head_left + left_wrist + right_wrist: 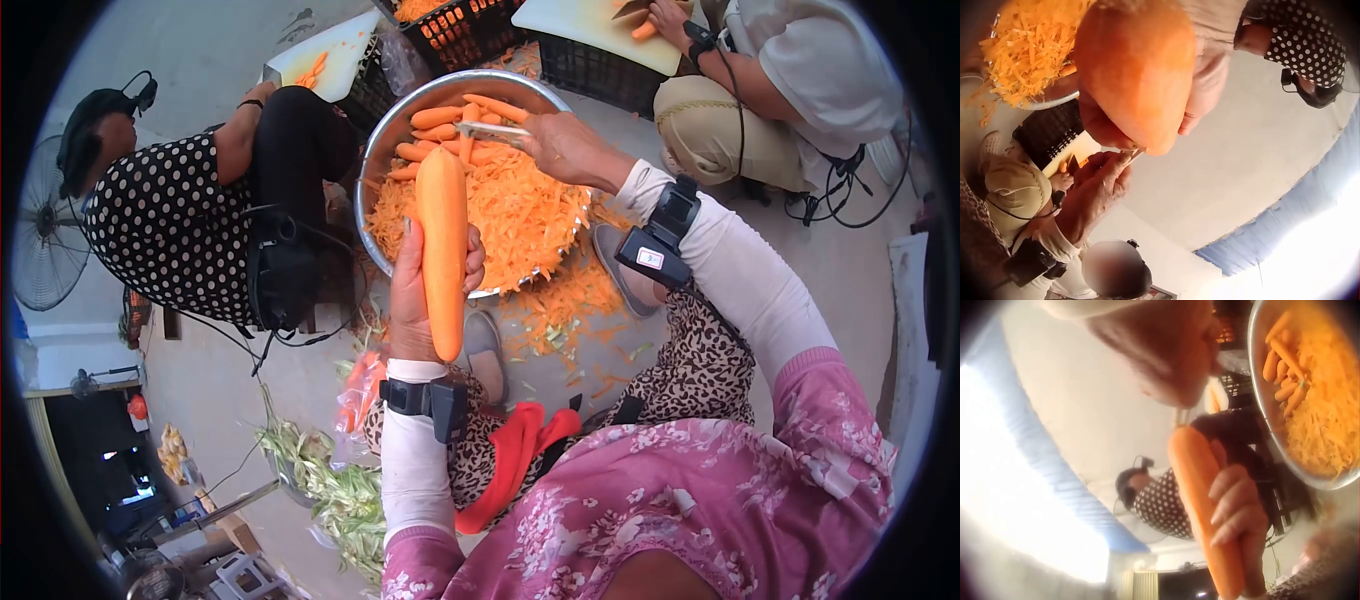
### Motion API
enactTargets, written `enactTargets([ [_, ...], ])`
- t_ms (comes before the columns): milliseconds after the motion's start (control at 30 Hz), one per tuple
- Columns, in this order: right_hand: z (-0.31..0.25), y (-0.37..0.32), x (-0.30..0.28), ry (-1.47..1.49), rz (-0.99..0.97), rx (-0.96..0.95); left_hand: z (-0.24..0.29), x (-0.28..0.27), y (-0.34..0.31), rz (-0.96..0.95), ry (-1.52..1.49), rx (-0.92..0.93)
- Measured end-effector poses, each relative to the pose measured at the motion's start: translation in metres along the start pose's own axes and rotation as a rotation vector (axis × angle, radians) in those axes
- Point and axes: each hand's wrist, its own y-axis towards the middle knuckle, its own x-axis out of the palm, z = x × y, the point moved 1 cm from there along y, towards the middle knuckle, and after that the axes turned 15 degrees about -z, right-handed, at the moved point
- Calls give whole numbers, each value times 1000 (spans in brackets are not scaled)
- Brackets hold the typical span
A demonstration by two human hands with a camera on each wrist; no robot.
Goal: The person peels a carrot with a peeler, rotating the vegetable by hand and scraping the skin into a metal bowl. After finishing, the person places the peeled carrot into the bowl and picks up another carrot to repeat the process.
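Note:
A large peeled carrot [443, 255] lies along my left hand [415, 295], the thumb on one side and the fingers curled round the other. In the right wrist view my left hand [1238, 506] grips the carrot [1200, 500] from behind. My right hand [575, 150] pinches a thin peeler [480, 130] just beyond the carrot's far end. The left wrist view shows my right hand [1100, 187] near the carrot's tip [1141, 75]. Under both hands a metal bowl [372, 215] holds orange shavings [515, 220] and several whole carrots [437, 117].
Two people sit across from me, one in a dotted top [170, 225], one in a light shirt [830, 70], beside cutting boards [335, 50] on black crates [600, 75]. Shavings [570, 310] litter the floor by my shoes [485, 350]. A bag of carrots [360, 395] and green leaves [345, 495] lie at left.

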Motion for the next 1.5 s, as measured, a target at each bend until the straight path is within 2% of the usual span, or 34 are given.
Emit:
enactTargets([
  [33, -1, 2, -5, 40, -10, 65, 0, -3, 1, 28, -4, 15],
  [167, -40, -14, -22, 183, 6, 73, 0, 0, 5, 129, -62, 55],
  [233, -58, -25, -18, 250, -75, -134, 1, -2, 6, 95, -184, 61],
  [267, -66, -30, -15, 252, -76, -135, 1, -4, 5, 97, -182, 62],
  [333, -82, -41, -9, 253, -181, -367, 2, -10, 4, 188, -163, 100],
  [367, -87, -45, -5, 254, -181, -368, 2, -13, 4, 190, -162, 99],
  [433, -93, -51, 2, 312, -313, -426, 2, -15, 5, -36, -147, 118],
  [533, -88, -51, 7, 218, -252, -455, 2, -13, 2, -8, -154, 104],
  [567, -85, -50, 8, 217, -252, -454, 4, -11, -1, 72, -199, 98],
  [633, -78, -44, 8, 112, -119, -322, 2, -11, -1, 69, -206, 98],
  [733, -73, -39, 8, 113, -81, -252, 1, -12, 0, 18, -232, 87],
  [867, -72, -36, 11, 129, -40, -274, 2, -11, -3, -14, -193, 73],
  [933, -65, -27, 7, 125, 91, -264, 1, -12, -4, -48, -185, 53],
  [967, -55, -22, 6, 123, 94, -261, 0, -15, -5, -61, -151, 35],
  [1033, -32, -10, 4, 62, 45, -89, 0, -7, -3, -78, -106, 11],
  [1133, -14, -5, 2, 94, 43, 22, -1, 5, -2, -43, 8, 12],
  [1167, -8, -2, 4, 56, 144, -70, 0, 3, 1, 5, 25, 30],
  [1200, -12, -2, 3, 53, 131, -77, -1, 1, 2, 56, 43, 44],
  [1267, -28, -8, -4, 556, 13, -123, -2, -3, 4, 101, 54, 65],
  [1300, -43, -13, -10, 557, 16, -118, -3, -5, 6, 145, 68, 82],
  [1367, -75, -23, -14, 950, -162, 69, -5, -6, 8, 187, 167, 95],
  [1400, -81, -24, -9, 951, -160, 70, -6, -5, 9, 229, 267, 114],
  [1467, -87, -25, 1, 1150, -162, 81, -7, 0, 11, 264, 365, 126],
  [1500, -90, -24, 1, 1103, -141, 100, -6, 3, 13, 298, 462, 139],
])
